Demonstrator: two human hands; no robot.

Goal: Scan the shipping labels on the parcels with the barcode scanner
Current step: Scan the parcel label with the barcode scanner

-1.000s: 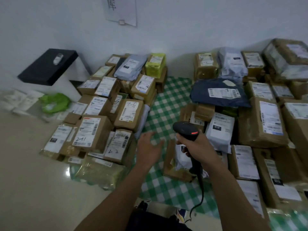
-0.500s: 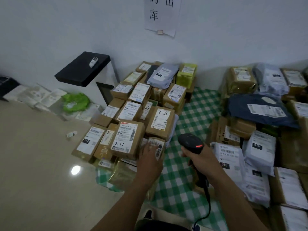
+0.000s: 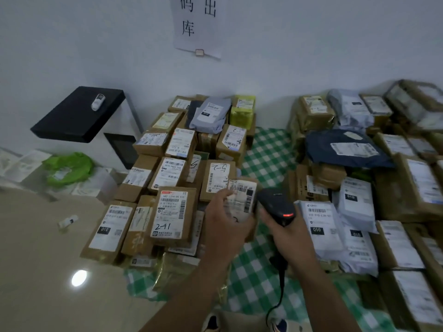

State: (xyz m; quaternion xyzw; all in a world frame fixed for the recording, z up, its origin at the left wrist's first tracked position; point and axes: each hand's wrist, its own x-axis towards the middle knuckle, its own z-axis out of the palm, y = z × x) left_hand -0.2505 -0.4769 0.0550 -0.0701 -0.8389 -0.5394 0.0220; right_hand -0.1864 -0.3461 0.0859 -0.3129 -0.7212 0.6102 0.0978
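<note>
— How do the person's two grips stand?

— The left grip [image 3: 224, 219] has its fingers curled round a small parcel [image 3: 242, 200], holding it up above the checked cloth [image 3: 266, 154] with the white shipping label facing up. The right grip [image 3: 291, 233] is wrapped round the handle of the barcode scanner [image 3: 275, 204], also above the cloth. The scanner's head sits just beside the parcel's right edge. Whether the two touch cannot be told. A red light glows on the head.

— And the scanner's lead?

— A black cable [image 3: 279, 298] hangs from the handle toward the near end of the cloth.

— What lies round about?

— Left of the cloth is a pile of brown boxes, labels up. One is marked 241 [image 3: 173, 214], and one marked 5-2 [image 3: 217, 178] stands at the cloth's left edge. A yellow-green parcel [image 3: 242, 111] sits at the cloth's far left corner. Right of the cloth lie pale mailers stamped 010 [image 3: 321, 226], a navy mailer [image 3: 345, 149] farther back and more brown boxes beyond them.

— Anything past the piles?

— Well left of the cloth there is a black shelf [image 3: 79, 116] carrying a small white device [image 3: 97, 101], with a green bag [image 3: 68, 167] below it. A paper sign [image 3: 199, 25] hangs on the wall beyond the cloth's far end.
</note>
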